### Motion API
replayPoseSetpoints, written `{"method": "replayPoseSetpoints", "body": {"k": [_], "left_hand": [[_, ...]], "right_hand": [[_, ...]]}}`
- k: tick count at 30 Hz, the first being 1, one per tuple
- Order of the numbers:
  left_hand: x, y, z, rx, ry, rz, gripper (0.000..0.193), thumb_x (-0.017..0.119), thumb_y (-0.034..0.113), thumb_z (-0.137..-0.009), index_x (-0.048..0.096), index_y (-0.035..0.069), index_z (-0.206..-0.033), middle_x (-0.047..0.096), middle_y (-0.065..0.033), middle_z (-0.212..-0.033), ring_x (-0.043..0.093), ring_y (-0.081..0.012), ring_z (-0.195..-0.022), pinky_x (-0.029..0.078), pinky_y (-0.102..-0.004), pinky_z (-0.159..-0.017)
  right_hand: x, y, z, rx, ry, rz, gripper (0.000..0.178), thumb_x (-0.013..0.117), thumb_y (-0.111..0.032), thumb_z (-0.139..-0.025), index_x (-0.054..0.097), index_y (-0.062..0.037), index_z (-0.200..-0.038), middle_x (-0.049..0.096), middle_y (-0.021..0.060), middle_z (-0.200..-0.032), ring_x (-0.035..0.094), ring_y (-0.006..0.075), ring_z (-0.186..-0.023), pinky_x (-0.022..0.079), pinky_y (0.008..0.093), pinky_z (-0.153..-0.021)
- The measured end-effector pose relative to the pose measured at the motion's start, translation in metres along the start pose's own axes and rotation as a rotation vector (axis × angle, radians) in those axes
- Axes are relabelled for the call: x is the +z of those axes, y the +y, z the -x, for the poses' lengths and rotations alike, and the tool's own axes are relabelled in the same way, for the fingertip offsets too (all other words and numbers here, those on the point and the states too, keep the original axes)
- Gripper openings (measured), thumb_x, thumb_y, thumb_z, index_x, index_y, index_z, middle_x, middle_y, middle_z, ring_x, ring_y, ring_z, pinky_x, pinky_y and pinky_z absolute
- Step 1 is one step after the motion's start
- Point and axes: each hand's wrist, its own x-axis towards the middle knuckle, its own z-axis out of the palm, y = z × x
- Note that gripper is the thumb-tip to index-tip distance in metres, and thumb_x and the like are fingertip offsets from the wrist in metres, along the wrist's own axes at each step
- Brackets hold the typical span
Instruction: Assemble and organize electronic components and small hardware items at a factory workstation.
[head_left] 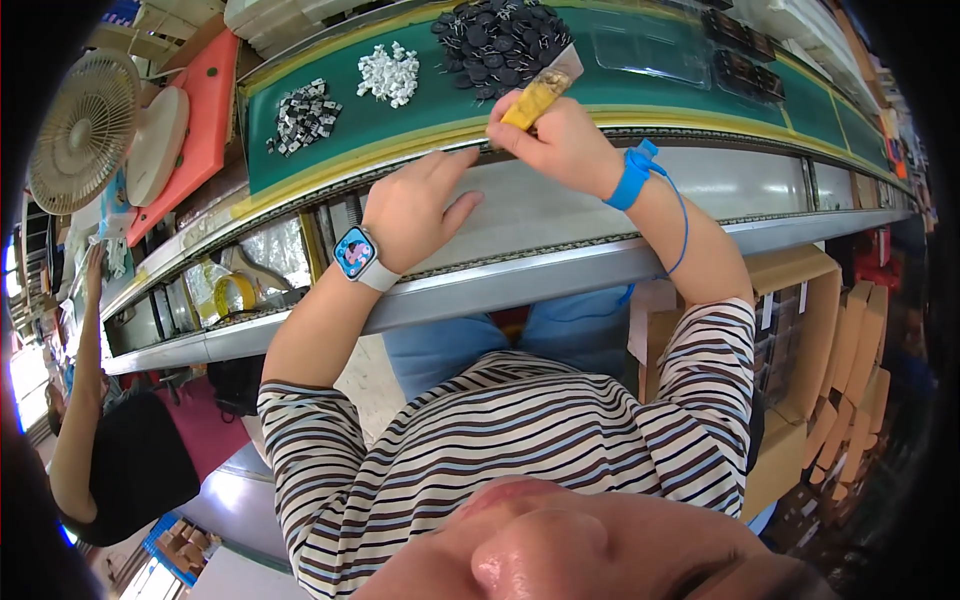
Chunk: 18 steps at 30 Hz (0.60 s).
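My right hand (565, 145) grips a worn yellow-handled scraper (540, 98). Its flat greyish end points away from me, by the lower right edge of a pile of black disc-shaped parts with thin metal legs (500, 45). My left hand (418, 205) holds nothing; its fingers stretch toward the bench's chain-lined rail and its thumb stands apart. Beyond the left hand, a heap of small white parts (388, 75) lies on the green work surface (400, 122). A heap of small black-and-silver parts (305, 117) lies farther left.
Clear plastic trays (650, 45) and black parts (745, 55) occupy the far right. A fan (85, 130) and a red board (205, 120) stand at left. Yellow tape (235, 292) rests below the rail. Another person (130, 460) is at left; cardboard boxes (790, 350) stand at right.
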Motion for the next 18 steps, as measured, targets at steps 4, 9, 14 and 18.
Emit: {"method": "replayPoseSetpoints", "body": {"k": [4, 9, 14, 18], "left_hand": [[0.000, 0.000, 0.000, -0.056, 0.064, 0.033, 0.027, 0.063, 0.017, -0.073, 0.056, 0.004, -0.095, 0.058, -0.0102, -0.079, 0.058, -0.0259, -0.071, 0.046, -0.0329, -0.060], [0.001, -0.002, 0.002, -0.039, -0.018, -0.033, 0.022, 0.062, 0.018, -0.073, 0.055, 0.004, -0.088, 0.057, -0.0096, -0.077, 0.057, -0.0262, -0.068, 0.046, -0.0336, -0.057], [0.001, -0.002, 0.004, -0.033, 0.006, -0.040, 0.015, 0.060, 0.014, -0.074, 0.055, 0.004, -0.083, 0.056, -0.0089, -0.072, 0.056, -0.0263, -0.065, 0.045, -0.0343, -0.055], [0.003, -0.001, 0.002, 0.004, 0.024, -0.020, 0.013, 0.059, 0.013, -0.074, 0.055, 0.004, -0.082, 0.055, -0.0087, -0.071, 0.056, -0.0263, -0.063, 0.044, -0.0346, -0.054]], "right_hand": [[0.009, -0.003, 0.005, 0.047, -0.153, -0.271, 0.015, 0.058, -0.012, -0.079, 0.055, -0.0024, -0.090, 0.056, 0.0027, -0.074, 0.051, 0.0100, -0.068, 0.042, 0.0241, -0.061], [0.013, -0.004, 0.007, 0.028, -0.252, -0.362, 0.025, 0.061, -0.014, -0.076, 0.054, -0.0012, -0.095, 0.060, 0.0087, -0.083, 0.057, 0.0167, -0.074, 0.046, 0.0271, -0.069], [0.015, -0.004, 0.007, 0.013, -0.258, -0.351, 0.026, 0.061, -0.016, -0.075, 0.054, -0.0013, -0.095, 0.060, 0.0095, -0.083, 0.057, 0.0176, -0.073, 0.046, 0.0278, -0.069], [0.012, -0.003, 0.006, -0.003, -0.234, -0.128, 0.026, 0.061, -0.024, -0.076, 0.057, -0.0017, -0.089, 0.060, 0.0113, -0.074, 0.056, 0.0218, -0.065, 0.045, 0.0295, -0.061]]}}
